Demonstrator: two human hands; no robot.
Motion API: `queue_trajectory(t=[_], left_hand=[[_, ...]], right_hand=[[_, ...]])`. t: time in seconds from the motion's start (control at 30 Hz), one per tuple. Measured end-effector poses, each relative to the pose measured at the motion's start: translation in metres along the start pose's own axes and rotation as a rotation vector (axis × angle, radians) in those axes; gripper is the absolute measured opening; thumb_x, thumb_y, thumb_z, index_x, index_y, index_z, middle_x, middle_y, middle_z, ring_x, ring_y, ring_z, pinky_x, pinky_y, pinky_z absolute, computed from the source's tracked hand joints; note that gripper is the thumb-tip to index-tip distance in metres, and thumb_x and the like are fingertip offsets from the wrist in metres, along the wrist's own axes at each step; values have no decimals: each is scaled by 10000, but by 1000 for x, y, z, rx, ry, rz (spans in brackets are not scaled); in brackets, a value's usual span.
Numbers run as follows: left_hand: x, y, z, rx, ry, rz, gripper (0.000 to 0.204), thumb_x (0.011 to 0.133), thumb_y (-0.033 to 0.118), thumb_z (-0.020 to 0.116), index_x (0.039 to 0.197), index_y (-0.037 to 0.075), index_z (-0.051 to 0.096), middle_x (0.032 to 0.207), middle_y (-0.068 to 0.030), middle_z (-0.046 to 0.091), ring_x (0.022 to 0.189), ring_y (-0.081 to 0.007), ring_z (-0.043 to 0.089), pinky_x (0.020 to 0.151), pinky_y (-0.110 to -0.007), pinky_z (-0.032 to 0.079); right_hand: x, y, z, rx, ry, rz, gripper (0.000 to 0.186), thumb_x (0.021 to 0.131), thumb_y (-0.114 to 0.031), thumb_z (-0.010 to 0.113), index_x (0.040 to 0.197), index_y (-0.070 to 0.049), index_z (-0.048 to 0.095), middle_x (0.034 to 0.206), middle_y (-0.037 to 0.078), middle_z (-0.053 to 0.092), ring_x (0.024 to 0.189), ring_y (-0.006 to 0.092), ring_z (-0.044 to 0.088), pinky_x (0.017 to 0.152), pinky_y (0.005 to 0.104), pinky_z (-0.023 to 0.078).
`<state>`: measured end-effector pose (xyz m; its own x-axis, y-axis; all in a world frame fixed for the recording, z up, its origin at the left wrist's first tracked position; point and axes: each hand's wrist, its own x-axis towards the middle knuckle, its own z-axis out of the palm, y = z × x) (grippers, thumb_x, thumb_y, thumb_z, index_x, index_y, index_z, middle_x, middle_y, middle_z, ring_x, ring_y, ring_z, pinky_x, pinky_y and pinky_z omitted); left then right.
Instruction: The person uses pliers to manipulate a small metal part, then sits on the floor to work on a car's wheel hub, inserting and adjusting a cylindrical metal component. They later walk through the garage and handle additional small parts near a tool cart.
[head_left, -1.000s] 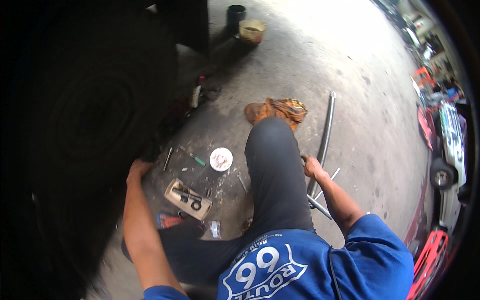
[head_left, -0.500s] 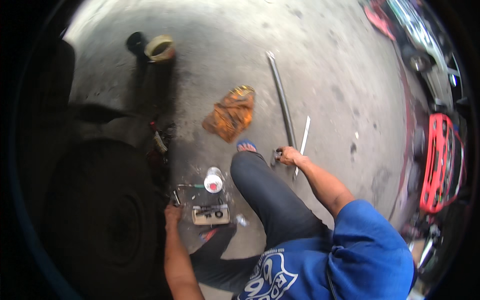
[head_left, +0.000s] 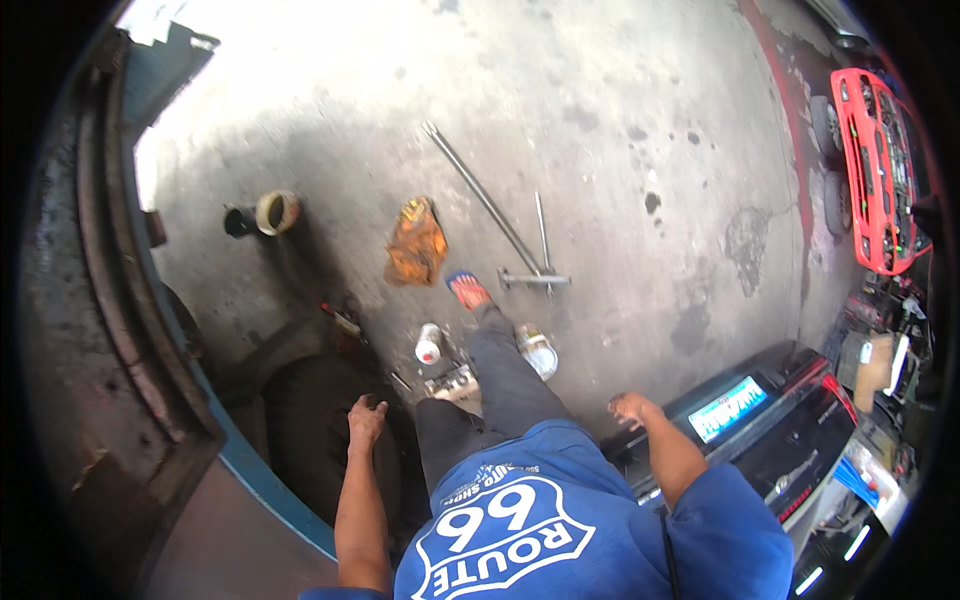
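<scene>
While the left hand (head_left: 366, 422), loosely curled and released, hangs near a round, dull-black tyre (head_left: 312, 425), the right hand (head_left: 634, 409) spreads its fingers freely.
On rough, stained concrete (head_left: 620, 90) ahead are a long, straight metal bar (head_left: 485, 199), a crumpled orange rag (head_left: 416, 246) and a cylindrical white container (head_left: 429, 343) near a sandalled foot (head_left: 469, 292).

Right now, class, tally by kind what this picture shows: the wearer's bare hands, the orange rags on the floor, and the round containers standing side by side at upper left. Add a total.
Bare hands: 2 (left hand, right hand)
Orange rag: 1
Round containers: 2 (dark container, cream container)
Total: 5
</scene>
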<state>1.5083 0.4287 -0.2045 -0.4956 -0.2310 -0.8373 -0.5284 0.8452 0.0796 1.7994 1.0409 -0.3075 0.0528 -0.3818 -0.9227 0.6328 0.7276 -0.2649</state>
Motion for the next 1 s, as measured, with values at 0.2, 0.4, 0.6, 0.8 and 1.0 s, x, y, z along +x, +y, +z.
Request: queue_trajectory(t=[0.2,0.4,0.6,0.8,1.0], left_hand=[[29,81,-124,-10,230,111,522,876,296,718,1286,-15,629,1272,-256,655,1223,-391,612,1051,-432,481],[126,49,-149,13,151,230,571,832,493,683,1224,78,703,1226,-234,682,1195,-384,627,1008,-460,504],[262,88,-204,90,-12,23,636,798,495,731,1285,91,671,1234,-230,682,1194,-392,629,1013,-438,505],[314,213,-354,-48,246,342,657,790,495,751,1281,66,667,1220,-241,685,1173,-410,637,987,-450,514],[373,366,-509,-187,254,186,562,866,395,730,1251,-11,670,1263,-241,668,1223,-377,617,1045,-435,481]], right_hand=[[-56,-158,-64,694,307,343,401,884,-392,692,1172,-113,694,1184,97,705,1146,288,638,936,465,539],[-67,-293,-252,125,689,14,502,956,-384,639,1376,-112,607,1198,126,707,1046,259,687,807,426,580],[-103,-438,-429,453,829,-14,464,929,-420,650,1311,-157,675,1135,109,727,982,217,674,810,376,566],[-125,-525,-510,440,701,54,445,960,-398,638,1329,-150,641,1111,58,708,991,200,663,752,392,543],[-122,-565,-610,598,567,131,410,978,-310,635,1331,-101,614,1206,63,676,1049,225,656,821,446,523]])
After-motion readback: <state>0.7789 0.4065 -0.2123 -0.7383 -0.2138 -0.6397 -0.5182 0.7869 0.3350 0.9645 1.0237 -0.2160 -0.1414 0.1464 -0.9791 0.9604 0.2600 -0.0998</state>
